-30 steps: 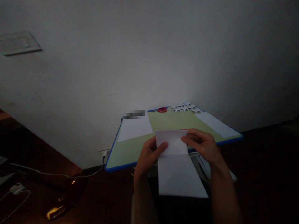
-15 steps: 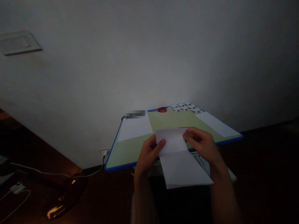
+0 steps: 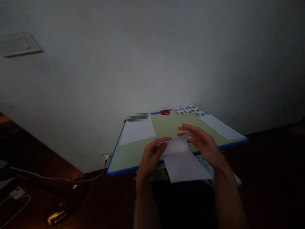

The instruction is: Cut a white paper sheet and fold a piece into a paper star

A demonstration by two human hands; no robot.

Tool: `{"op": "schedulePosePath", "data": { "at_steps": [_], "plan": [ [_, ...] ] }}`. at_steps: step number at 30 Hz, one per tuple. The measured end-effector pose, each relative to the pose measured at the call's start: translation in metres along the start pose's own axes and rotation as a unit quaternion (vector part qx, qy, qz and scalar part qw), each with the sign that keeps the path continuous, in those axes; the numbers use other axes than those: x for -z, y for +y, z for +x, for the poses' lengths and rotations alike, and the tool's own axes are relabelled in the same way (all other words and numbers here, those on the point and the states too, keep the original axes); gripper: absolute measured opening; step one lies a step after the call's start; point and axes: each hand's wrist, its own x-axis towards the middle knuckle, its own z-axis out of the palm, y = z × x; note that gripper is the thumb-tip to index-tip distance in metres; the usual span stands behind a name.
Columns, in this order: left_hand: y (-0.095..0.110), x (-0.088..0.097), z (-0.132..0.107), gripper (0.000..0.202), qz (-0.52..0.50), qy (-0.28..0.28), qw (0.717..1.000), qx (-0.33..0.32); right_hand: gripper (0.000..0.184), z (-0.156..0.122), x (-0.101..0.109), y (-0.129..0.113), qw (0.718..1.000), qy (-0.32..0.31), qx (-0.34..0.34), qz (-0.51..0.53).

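A creased white paper sheet (image 3: 183, 160) is held over the near edge of a small green table with a blue rim (image 3: 133, 152). My left hand (image 3: 151, 156) pinches the sheet's upper left corner, fingers closed on it. My right hand (image 3: 202, 143) holds the upper right part, with its upper fingers stretched out over the folded top flap. The sheet lies tilted nearly flat, its lower half hanging towards me.
On the table lie a white sheet (image 3: 138, 130) at the left, another white sheet (image 3: 220, 126) at the right, red scissors (image 3: 165, 112) and several folded paper stars (image 3: 189, 109) at the back. A white cable (image 3: 47, 176) and a shiny dark object (image 3: 69, 200) lie on the floor left.
The sheet has tipped from upright to nearly flat and its top flap has folded down. My right hand's fingers have spread out; both hands have moved slightly forward over the table.
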Motion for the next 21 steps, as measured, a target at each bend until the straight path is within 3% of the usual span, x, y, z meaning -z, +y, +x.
{"op": "schedulePosePath", "data": {
  "at_steps": [2, 7, 14, 18, 21],
  "plan": [
    [-0.0003, -0.0003, -0.0006, 0.029, -0.012, -0.010, 1.000, 0.014, 0.041, -0.0012, -0.0013, -0.0033, 1.000, -0.019, 0.004, -0.009],
    [-0.0006, 0.0004, -0.0020, 0.030, -0.019, -0.030, 0.999, 0.022, 0.015, 0.0026, -0.0047, -0.0038, 0.998, -0.001, 0.044, -0.043],
    [0.0048, 0.0001, -0.0001, 0.022, -0.069, -0.012, 0.997, -0.017, 0.028, 0.0044, 0.0016, -0.0001, 0.992, -0.008, 0.113, -0.062],
    [0.0054, -0.0024, -0.0001, 0.035, -0.151, -0.002, 0.987, 0.059, 0.034, 0.0045, 0.0030, -0.0020, 0.987, 0.002, 0.123, -0.099],
    [0.0048, -0.0020, -0.0003, 0.054, -0.205, -0.052, 0.972, 0.100, 0.033, 0.0053, 0.0034, -0.0031, 0.985, 0.002, 0.120, -0.125]
  ]
}}
